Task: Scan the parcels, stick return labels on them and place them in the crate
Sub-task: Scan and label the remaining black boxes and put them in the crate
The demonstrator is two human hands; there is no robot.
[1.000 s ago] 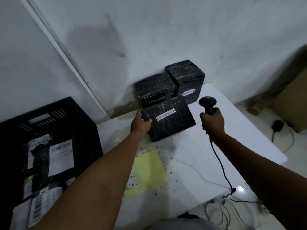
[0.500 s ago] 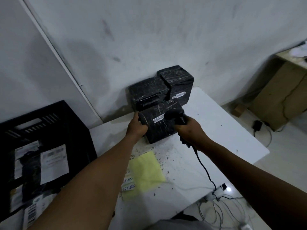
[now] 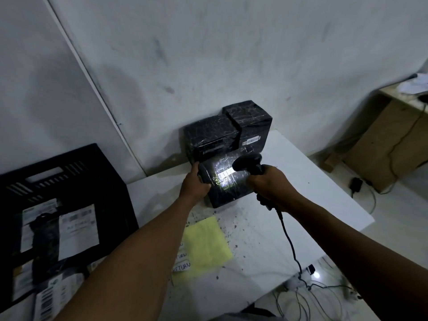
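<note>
The word "RETURN" can be read, handwritten, on a white label [image 3: 182,266] lying at the near left edge of the yellow sheet [image 3: 203,245] on the white table [image 3: 324,205]; the label just above it [image 3: 181,256] shows only the letters "TURN", the rest hidden by the forearm. Barcodes stand on the lit parcel [image 3: 228,181], on the rear right parcel [image 3: 251,141] and on papers in the black crate [image 3: 69,163], but their print is too small or blurred to read.

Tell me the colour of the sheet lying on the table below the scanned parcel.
Pale yellow sheet, seen in the head view.
</note>
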